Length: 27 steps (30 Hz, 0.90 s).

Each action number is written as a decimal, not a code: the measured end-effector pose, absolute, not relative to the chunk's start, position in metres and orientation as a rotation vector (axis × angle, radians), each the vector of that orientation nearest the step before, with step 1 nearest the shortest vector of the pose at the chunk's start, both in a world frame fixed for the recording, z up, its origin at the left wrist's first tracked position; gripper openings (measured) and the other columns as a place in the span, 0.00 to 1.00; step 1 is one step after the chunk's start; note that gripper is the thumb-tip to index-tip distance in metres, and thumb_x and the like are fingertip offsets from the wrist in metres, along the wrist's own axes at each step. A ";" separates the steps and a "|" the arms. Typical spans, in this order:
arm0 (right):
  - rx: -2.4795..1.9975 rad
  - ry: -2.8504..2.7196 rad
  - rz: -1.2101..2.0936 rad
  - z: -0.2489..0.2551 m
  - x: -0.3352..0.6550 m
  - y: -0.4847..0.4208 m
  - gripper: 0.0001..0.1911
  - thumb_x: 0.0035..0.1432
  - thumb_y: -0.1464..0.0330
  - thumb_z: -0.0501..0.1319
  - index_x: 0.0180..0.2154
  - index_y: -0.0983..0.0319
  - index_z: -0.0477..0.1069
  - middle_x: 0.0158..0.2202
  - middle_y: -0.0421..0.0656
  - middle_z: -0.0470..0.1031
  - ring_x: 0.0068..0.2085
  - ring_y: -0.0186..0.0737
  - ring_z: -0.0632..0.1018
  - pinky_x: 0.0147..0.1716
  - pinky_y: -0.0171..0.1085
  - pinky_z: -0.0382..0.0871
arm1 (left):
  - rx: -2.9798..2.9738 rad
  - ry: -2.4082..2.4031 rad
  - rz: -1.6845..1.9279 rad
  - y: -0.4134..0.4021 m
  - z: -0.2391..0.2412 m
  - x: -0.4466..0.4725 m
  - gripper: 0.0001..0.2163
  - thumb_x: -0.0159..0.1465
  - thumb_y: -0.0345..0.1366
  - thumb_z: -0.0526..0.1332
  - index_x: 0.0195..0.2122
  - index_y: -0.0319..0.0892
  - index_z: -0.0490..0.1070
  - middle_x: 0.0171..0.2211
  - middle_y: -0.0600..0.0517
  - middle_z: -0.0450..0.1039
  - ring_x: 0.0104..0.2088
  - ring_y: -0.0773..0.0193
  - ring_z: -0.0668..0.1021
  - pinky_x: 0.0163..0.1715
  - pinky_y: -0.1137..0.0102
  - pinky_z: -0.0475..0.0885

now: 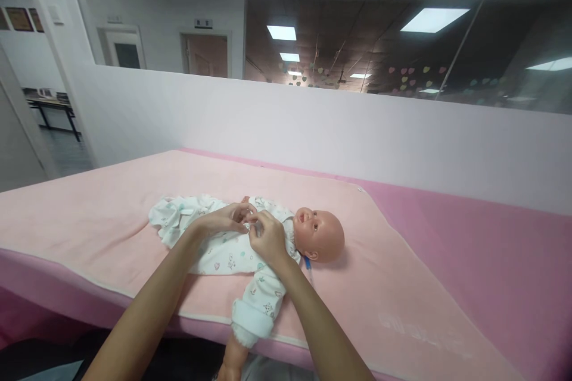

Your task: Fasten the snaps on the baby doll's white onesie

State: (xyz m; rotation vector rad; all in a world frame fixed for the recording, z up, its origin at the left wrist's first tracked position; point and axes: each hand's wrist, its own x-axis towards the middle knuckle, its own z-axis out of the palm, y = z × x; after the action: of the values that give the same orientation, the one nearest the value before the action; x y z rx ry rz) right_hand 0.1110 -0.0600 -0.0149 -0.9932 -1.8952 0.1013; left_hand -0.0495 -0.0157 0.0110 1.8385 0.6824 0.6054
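A bald baby doll (322,238) lies on its back on a peach pad (366,303), its head toward the right and its body stretching left across the view. It wears a white printed baby outfit (223,256) with small animal and green figures; the leg end is rumpled at the left.

The person's left hand (230,217) and right hand (270,238) are together over the doll's chest, with fingers bent and fingertips almost meeting at the front of the outfit. A scrap of white shows between them, but it is too small to tell whether either hand is pinching it.

The doll's near sleeve (266,289) slants toward the person, ending in a thick white cuff (252,318), and the bare doll forearm (233,357) reaches past the pad's edge. Beside the doll's neck lies a small blue strip (308,263).

The pad has pale edging and rests on a deeper pink surface (447,238). Behind it runs a low white wall (313,131) topped by glass with heart-shaped stickers (404,74). A dark-legged table (51,104) stands beyond an opening at the far left.
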 end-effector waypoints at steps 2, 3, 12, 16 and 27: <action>-0.997 -1.906 0.097 -0.015 0.111 -0.060 0.13 0.47 0.76 0.52 0.34 0.58 0.69 0.35 0.39 0.73 0.34 0.34 0.73 0.31 0.31 0.64 | 1.843 0.686 0.598 -0.016 0.012 -0.050 0.17 0.48 0.32 0.61 0.41 0.39 0.65 0.33 0.50 0.67 0.35 0.64 0.69 0.34 0.73 0.64; -0.997 -1.909 0.094 -0.015 0.111 -0.060 0.13 0.47 0.76 0.52 0.34 0.58 0.69 0.35 0.39 0.72 0.34 0.35 0.73 0.31 0.31 0.64 | 1.841 0.680 0.591 -0.016 0.013 -0.050 0.18 0.48 0.31 0.61 0.42 0.39 0.65 0.33 0.50 0.67 0.36 0.64 0.69 0.35 0.72 0.64; -0.995 -1.909 0.094 -0.016 0.111 -0.060 0.12 0.49 0.75 0.51 0.34 0.58 0.68 0.37 0.40 0.73 0.36 0.36 0.73 0.33 0.32 0.65 | 1.727 0.739 0.601 -0.013 0.012 -0.049 0.24 0.44 0.25 0.55 0.44 0.42 0.65 0.33 0.52 0.69 0.37 0.62 0.70 0.36 0.71 0.65; -1.008 -1.912 0.087 -0.016 0.110 -0.060 0.11 0.49 0.75 0.52 0.34 0.58 0.68 0.37 0.40 0.73 0.37 0.36 0.73 0.33 0.32 0.64 | 1.725 0.756 0.615 -0.013 0.011 -0.046 0.23 0.43 0.24 0.54 0.43 0.41 0.66 0.30 0.53 0.68 0.35 0.63 0.70 0.35 0.72 0.64; -1.027 -1.912 0.072 -0.017 0.108 -0.063 0.11 0.51 0.75 0.51 0.34 0.59 0.68 0.36 0.39 0.72 0.34 0.35 0.72 0.31 0.32 0.62 | 1.811 0.691 0.551 -0.018 0.017 -0.046 0.20 0.44 0.25 0.52 0.41 0.41 0.65 0.31 0.53 0.65 0.38 0.62 0.68 0.37 0.72 0.62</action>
State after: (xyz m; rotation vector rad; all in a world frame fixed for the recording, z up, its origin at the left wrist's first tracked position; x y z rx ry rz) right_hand 0.1084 -0.0626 -0.0169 -1.0272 -1.9124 0.0723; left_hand -0.0464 -0.0175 0.0167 1.8111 0.6911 0.5506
